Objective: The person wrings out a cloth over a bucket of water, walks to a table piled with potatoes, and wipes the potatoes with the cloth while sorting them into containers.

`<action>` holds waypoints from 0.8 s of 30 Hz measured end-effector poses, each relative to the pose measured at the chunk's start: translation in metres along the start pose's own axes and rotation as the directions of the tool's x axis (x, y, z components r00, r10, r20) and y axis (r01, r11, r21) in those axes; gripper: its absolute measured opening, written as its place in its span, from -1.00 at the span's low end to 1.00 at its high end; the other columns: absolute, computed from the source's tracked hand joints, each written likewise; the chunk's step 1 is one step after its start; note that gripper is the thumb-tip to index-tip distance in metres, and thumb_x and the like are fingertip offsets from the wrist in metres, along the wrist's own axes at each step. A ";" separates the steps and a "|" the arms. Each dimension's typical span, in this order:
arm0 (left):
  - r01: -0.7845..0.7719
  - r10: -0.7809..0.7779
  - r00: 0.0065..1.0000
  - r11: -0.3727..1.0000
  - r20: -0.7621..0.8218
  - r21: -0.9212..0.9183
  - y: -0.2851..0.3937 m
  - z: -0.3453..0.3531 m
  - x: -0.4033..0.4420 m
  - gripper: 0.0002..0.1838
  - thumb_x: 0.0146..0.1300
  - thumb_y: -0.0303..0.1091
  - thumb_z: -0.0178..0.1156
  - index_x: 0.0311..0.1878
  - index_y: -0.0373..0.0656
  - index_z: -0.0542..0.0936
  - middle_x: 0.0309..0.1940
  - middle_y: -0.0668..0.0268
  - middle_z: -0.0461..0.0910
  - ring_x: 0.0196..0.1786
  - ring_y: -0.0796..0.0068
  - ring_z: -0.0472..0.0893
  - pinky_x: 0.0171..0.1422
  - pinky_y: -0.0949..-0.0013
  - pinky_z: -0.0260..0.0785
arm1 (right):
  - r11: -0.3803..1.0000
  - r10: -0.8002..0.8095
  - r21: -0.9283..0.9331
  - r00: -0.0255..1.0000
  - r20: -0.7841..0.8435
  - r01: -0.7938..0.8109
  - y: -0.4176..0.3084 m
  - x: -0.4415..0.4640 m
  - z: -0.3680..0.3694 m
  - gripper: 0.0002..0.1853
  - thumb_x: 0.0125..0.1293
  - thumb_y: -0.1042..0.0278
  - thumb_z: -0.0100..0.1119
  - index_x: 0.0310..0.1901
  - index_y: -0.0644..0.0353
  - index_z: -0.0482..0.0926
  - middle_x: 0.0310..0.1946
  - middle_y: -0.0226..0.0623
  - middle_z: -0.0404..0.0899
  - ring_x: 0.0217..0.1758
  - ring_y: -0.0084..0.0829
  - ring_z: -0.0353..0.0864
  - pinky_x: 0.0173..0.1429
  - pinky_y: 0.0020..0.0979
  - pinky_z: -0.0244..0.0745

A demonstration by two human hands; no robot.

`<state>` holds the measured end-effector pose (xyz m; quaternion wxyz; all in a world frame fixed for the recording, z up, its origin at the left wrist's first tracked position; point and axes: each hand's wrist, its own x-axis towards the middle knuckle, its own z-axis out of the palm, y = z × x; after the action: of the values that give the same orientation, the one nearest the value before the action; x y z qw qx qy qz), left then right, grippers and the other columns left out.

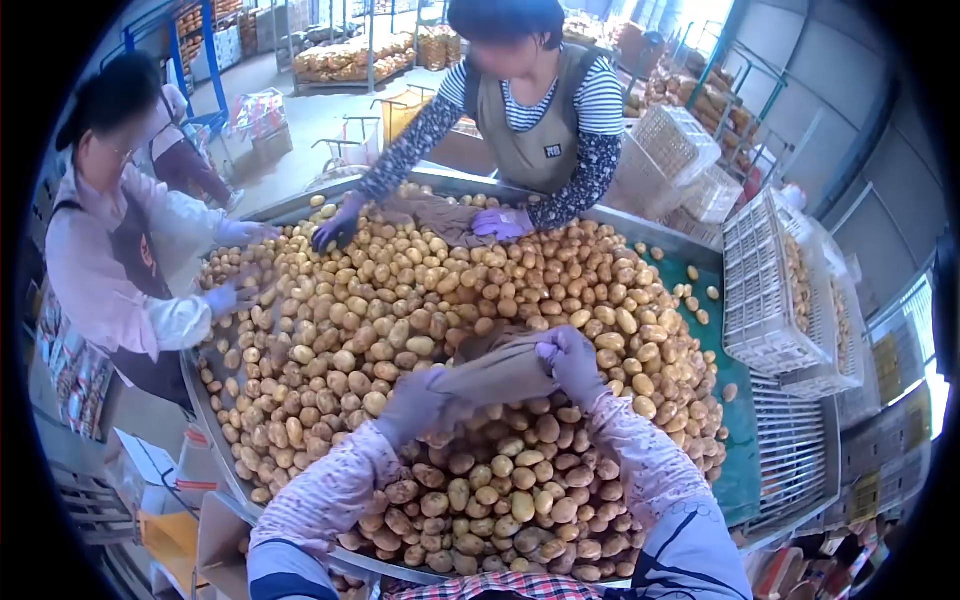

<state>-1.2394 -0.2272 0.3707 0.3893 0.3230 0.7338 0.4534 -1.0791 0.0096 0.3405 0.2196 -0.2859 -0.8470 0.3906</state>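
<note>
A brownish-grey cloth (pixel 495 376) is stretched between my two gloved hands, just above a large heap of potatoes (pixel 350 330). My left hand (pixel 412 405), in a pale purple glove and slightly blurred, is closed on the cloth's left end. At the other end, my right hand (pixel 573 365) grips it with the fingers wrapped round. A darker fold of fabric (pixel 500 340) shows just behind the stretched part. Below my hands, brown and yellowish potatoes (pixel 510 490) lie close to my body.
Across the metal-rimmed table, a co-worker's gloved hands (pixel 503 224) rest by another brown cloth (pixel 440 215). A second co-worker's blurred hands (pixel 232 296) reach in from the left. White plastic crates (pixel 768 290) stand at the right, near a slatted metal grate (pixel 795 430) and green surface (pixel 738 440).
</note>
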 end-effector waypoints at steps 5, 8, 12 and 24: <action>-0.439 0.405 0.818 0.898 -0.408 0.012 0.031 -0.064 0.000 -0.72 0.19 -0.27 0.38 -0.13 -0.27 0.68 -0.32 0.18 0.72 -0.28 0.48 0.64 -0.11 0.37 0.52 | 0.816 -0.571 -0.270 0.788 -0.230 0.512 -0.107 0.046 -0.004 -0.84 0.27 0.28 0.24 -0.21 0.15 0.55 -0.21 -0.22 0.59 -0.12 -0.12 0.58 -0.04 -0.17 0.49; -0.265 0.389 0.735 0.919 -0.556 0.292 0.024 -0.098 0.038 -0.40 0.26 -0.14 0.31 0.31 -0.21 0.48 0.10 0.05 0.62 0.09 0.21 0.64 0.17 0.23 0.46 | 0.836 -0.511 -0.373 0.818 -0.264 0.402 -0.127 0.086 0.047 -0.58 0.32 0.10 0.19 0.16 0.04 0.50 0.21 -0.13 0.46 0.26 -0.01 0.42 0.28 0.03 0.31; 0.070 0.371 0.871 0.555 -0.322 0.829 -0.045 -0.086 0.096 -0.23 0.39 0.15 0.02 0.54 -0.05 0.18 0.53 0.03 0.14 0.55 -0.02 0.13 0.55 -0.10 -0.05 | 0.683 -0.278 -0.654 0.944 0.180 0.326 -0.071 0.095 0.156 -0.31 0.39 -0.12 0.05 0.49 -0.10 0.22 0.53 -0.11 0.09 0.59 0.05 -0.03 0.53 0.29 -0.21; 0.277 -0.090 0.960 0.439 -0.265 0.854 -0.100 -0.098 0.203 -0.26 0.40 0.29 -0.19 0.58 0.24 0.12 0.63 0.21 -0.05 0.66 0.00 -0.19 0.64 -0.21 -0.42 | 0.716 0.071 -0.669 0.932 0.356 0.201 -0.030 0.192 0.244 -0.26 0.39 -0.28 -0.05 0.51 -0.14 0.22 0.62 -0.05 -0.20 0.68 0.02 -0.28 0.55 0.35 -0.55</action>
<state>-1.4351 -0.1374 0.2502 0.1443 0.3535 0.9242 -0.0110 -1.3760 -0.0111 0.2466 -0.0471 -0.2410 -0.9660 0.0810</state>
